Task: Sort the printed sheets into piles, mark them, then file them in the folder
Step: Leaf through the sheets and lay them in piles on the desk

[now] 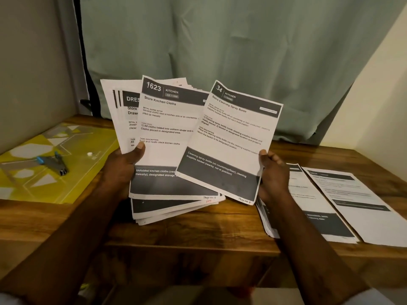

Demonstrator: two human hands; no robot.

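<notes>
My left hand (123,166) grips a fanned stack of printed sheets (167,133) held up over the wooden table; the top sheet reads "1623 Kitchen, Store Kitchen Cloths". My right hand (273,172) pinches the right edge of a single sheet (229,142) headed "34 Kitchen, Store Cleaning Spray Bottle", which overlaps the stack's right side. Both carry handwritten page numbers at the bottom. On the table at the right lie two piles of sheets: a thicker pile (312,208) and, beside it, a flat sheet (361,203).
A yellow folder with grey geometric shapes (55,164) lies flat at the left, with a blue and grey stapler (52,162) and a small white cap (89,153) on it. Wooden table (198,234). Green curtain behind; walls close in on both sides.
</notes>
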